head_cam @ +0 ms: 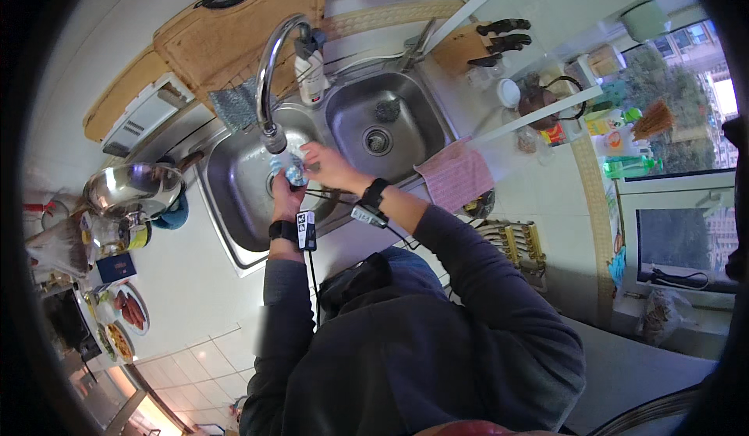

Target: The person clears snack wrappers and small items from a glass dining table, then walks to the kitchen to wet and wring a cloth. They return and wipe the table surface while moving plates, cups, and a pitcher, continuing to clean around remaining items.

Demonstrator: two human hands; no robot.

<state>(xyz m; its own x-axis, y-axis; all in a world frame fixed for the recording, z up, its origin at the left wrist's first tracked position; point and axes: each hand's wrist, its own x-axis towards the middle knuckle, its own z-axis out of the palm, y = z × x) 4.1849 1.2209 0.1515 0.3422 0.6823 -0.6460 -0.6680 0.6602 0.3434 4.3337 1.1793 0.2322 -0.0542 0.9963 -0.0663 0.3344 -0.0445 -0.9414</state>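
Over the left basin (234, 202) of a double stainless-steel sink, my left hand (287, 196) holds a small blue-and-white patterned object (288, 168). It may be a cup or a small bowl; blur and fingers hide its shape. Directly above it is the spray head of a chrome gooseneck faucet (274, 137), with what looks like water falling onto the object. My right hand (335, 166) is at the object's right side, fingers apart and curved toward it. Whether the fingertips touch it is unclear. Each wrist wears a black strap with a small cabled device.
A white pump bottle (311, 76) stands behind the sink divider. The right basin (374, 114) holds a dark scouring pad (387, 110). A pink cloth (456, 175) drapes at the right counter edge, near a knife block (462, 46). Left are a steel pan (134, 190) and plated food (131, 310).
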